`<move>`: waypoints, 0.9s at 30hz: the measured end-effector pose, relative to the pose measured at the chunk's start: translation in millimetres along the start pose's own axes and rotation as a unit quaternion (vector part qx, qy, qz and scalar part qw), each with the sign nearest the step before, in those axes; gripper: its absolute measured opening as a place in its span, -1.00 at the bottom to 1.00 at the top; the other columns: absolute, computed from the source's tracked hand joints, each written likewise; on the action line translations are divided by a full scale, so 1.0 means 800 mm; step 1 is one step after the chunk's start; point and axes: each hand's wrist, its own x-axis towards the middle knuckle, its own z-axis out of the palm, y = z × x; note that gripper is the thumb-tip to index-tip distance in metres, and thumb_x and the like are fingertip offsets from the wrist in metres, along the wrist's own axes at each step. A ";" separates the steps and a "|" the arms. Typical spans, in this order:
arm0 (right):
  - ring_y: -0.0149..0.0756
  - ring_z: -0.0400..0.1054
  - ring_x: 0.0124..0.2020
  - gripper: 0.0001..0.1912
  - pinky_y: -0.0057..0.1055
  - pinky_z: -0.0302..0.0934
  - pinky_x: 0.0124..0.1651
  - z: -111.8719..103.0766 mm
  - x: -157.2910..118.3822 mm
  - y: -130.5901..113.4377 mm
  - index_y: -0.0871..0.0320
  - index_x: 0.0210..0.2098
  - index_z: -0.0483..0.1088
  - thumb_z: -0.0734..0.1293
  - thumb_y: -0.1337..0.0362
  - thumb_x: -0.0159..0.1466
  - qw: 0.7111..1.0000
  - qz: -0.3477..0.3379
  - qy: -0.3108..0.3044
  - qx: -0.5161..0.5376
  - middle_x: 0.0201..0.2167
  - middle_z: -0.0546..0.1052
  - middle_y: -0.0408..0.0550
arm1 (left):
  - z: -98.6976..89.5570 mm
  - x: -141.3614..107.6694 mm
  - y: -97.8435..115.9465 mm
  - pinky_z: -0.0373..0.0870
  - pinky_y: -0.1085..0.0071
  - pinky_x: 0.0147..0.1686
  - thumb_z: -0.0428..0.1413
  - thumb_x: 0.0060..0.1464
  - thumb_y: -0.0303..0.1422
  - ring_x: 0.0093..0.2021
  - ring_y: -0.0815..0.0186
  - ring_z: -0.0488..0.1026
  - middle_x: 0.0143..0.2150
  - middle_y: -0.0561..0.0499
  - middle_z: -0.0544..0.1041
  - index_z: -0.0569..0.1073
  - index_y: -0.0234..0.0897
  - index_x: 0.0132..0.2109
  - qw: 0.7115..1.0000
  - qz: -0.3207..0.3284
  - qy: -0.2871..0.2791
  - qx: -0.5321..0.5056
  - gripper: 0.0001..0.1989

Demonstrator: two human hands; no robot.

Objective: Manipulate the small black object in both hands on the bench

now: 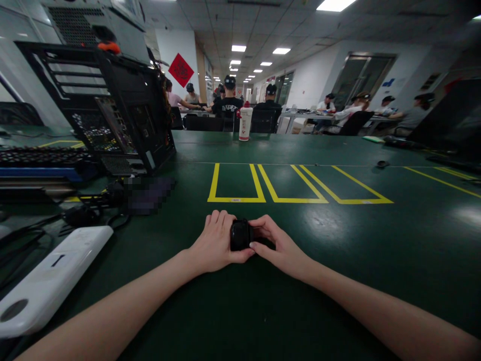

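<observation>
Your two bare hands meet over a dark green desk (376,265), both on a small black thing (240,235). Landmark: the leftmost yellow tape outline (244,200) on the desk. The black thing is on the near side of that outline, toward you; can't tell if it rests on the desk or is held just above.

L hand (218,241): fingers wrap its left & far sides, thumb along the near edge, clamped on it. R hand (281,248): thumb & fingertips clamped on its right edge, some fingers partly hidden.

Step in hand, as I judge it: two-handed handling, L hand steadying, R hand at the edge. Next move prob. calls for a firm L hold & light R fingertips, so it doesn't slip or twist.

Look: black, approx. square, rounded corners, faint shine, what may be a ridge toward its right half. Too dark for finer detail, e.g. markings.

Rel. to the outline: white-and-red cup (245,124) beyond; black PC case (145,123) left; long white device (47,283) left & nearer you; small dark round piece (382,164) right & farther.
</observation>
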 end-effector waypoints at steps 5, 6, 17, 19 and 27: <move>-0.33 0.33 -0.12 -0.81 -0.27 0.26 -0.05 0.002 0.001 0.000 0.08 -0.17 0.19 0.21 0.29 0.21 1.000 0.009 0.017 0.007 -0.17 0.37 -0.10 | 0.001 0.000 -0.002 0.16 0.25 -0.27 -0.03 -0.10 0.07 -0.25 0.18 0.15 -0.24 -0.10 0.22 0.24 -0.36 -0.11 1.000 0.001 0.003 0.004 -0.41; -0.33 0.33 -0.12 -0.78 -0.27 0.26 -0.06 0.002 0.002 0.001 0.08 -0.14 0.18 0.22 0.29 0.20 1.000 0.014 0.019 0.003 -0.16 0.36 -0.09 | 0.001 -0.001 -0.002 0.16 0.25 -0.27 -0.04 -0.10 0.08 -0.26 0.18 0.15 -0.24 -0.10 0.22 0.24 -0.36 -0.11 1.000 0.001 0.002 0.006 -0.41; -0.33 0.29 -0.07 -0.76 -0.26 0.21 0.01 -0.001 0.000 0.000 0.08 -0.13 0.19 0.23 0.32 0.19 1.000 -0.012 0.004 0.003 -0.10 0.32 -0.09 | 0.003 0.000 -0.001 0.17 0.24 -0.28 -0.03 -0.10 0.07 -0.26 0.18 0.15 -0.25 -0.09 0.22 0.24 -0.36 -0.11 1.000 0.004 0.008 0.014 -0.41; -0.33 0.30 -0.09 -0.83 -0.27 0.23 -0.02 0.000 0.002 0.001 0.08 -0.19 0.23 0.22 0.30 0.20 1.000 -0.013 0.022 -0.004 -0.11 0.32 -0.09 | 0.003 0.000 -0.001 0.17 0.23 -0.27 -0.03 -0.11 0.07 -0.26 0.18 0.15 -0.25 -0.09 0.23 0.24 -0.37 -0.11 1.000 0.005 0.011 0.014 -0.41; -0.31 0.30 -0.11 -0.68 -0.24 0.25 -0.05 0.002 0.003 0.004 0.07 -0.05 0.14 0.22 0.27 0.20 0.999 0.033 0.028 -0.031 -0.11 0.33 -0.06 | 0.001 0.000 -0.001 0.17 0.24 -0.28 -0.04 -0.10 0.07 -0.26 0.18 0.15 -0.25 -0.08 0.23 0.25 -0.35 -0.13 1.000 -0.001 0.004 0.005 -0.42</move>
